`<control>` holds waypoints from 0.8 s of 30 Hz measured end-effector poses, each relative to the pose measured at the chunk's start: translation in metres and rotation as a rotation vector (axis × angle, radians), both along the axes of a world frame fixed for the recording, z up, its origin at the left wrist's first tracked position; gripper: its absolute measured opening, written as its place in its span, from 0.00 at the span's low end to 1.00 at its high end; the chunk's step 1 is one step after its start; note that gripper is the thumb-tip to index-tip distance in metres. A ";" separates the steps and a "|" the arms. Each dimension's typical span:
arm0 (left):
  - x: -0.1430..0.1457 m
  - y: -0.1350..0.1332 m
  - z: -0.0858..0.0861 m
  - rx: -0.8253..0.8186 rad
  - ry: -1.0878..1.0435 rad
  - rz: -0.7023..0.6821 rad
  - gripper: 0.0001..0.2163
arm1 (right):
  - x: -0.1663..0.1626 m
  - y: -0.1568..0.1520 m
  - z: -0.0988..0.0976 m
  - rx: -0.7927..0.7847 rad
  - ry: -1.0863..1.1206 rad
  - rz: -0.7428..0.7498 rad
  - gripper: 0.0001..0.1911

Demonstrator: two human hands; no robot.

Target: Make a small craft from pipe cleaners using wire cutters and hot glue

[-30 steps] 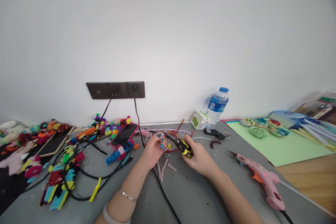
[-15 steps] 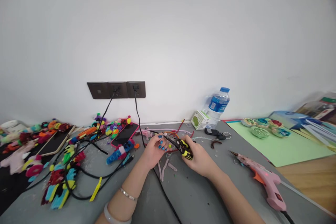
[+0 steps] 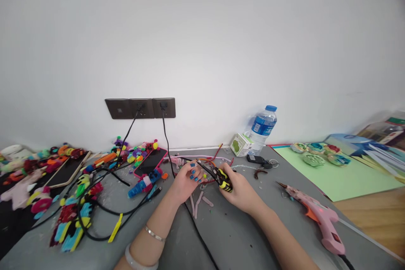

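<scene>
The pliers (image 3: 217, 174) are gripped by their black-and-yellow handles in the right hand (image 3: 238, 186), with the fingers wrapped closely round them. They are held over the middle of the worktop (image 3: 240, 240), toward its far edge, and their dark nose is pointed at the fingertips of the left hand (image 3: 187, 182). The fingers of that hand are curled inward; whether something small is pinched there cannot be told. Compared with half a second ago, hardly anything is changed: both hands and the pliers are kept in nearly the same place, so the work is judged to be centred on that one spot. Just below the left hand, short pink fuzzy sticks (image 3: 198, 203) are scattered, and a black cable (image 3: 200, 233) is led beneath the left wrist. Beyond the hands, red stems (image 3: 218, 150) are strewn near the far edge, where a water bottle (image 3: 264, 126) and a small box (image 3: 240, 145) are set side by side, with keys (image 3: 268, 163) before them. Toward the left edge, a blue fuzzy figure (image 3: 138, 188), a pink-edged phone (image 3: 152, 162) and a colourful fuzzy pile (image 3: 72, 221) are spread. Toward the right edge, a pink glue gun (image 3: 319, 215) is laid, and green paper (image 3: 344, 181) is topped with crumpled flowers (image 3: 313, 159).
</scene>
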State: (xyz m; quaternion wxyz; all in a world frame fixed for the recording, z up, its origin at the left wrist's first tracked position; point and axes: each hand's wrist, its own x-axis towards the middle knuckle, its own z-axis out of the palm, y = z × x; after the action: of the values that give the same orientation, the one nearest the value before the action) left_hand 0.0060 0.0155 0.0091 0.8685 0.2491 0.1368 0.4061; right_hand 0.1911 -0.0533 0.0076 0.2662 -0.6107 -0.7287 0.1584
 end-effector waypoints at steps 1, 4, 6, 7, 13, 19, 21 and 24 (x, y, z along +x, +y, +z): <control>0.000 0.000 0.000 0.000 0.001 -0.001 0.11 | 0.000 0.000 0.000 0.000 -0.003 0.003 0.14; -0.001 0.001 0.000 -0.004 -0.005 0.002 0.12 | -0.001 -0.001 0.001 0.004 -0.004 0.012 0.15; -0.001 0.001 0.000 0.002 -0.016 -0.006 0.13 | -0.001 -0.001 0.001 0.009 -0.002 0.016 0.16; -0.001 0.001 0.000 0.009 -0.021 -0.013 0.14 | -0.001 -0.001 0.001 0.010 -0.003 0.015 0.16; -0.001 0.002 -0.001 0.016 -0.024 -0.033 0.14 | 0.000 0.000 -0.002 0.018 -0.050 -0.012 0.16; -0.002 0.003 -0.001 0.023 -0.036 -0.056 0.15 | -0.004 0.002 -0.003 0.041 -0.090 -0.052 0.15; -0.002 0.004 -0.002 0.008 -0.036 -0.057 0.16 | -0.006 0.002 -0.003 0.041 -0.090 -0.061 0.14; -0.002 0.004 -0.001 -0.010 -0.031 -0.043 0.16 | -0.008 0.001 -0.002 0.044 -0.076 -0.055 0.13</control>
State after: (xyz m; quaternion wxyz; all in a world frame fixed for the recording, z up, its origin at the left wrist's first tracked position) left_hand 0.0037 0.0199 0.0077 0.8804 0.2412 0.1202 0.3903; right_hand 0.1829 -0.0527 0.0057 0.2561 -0.6300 -0.7246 0.1116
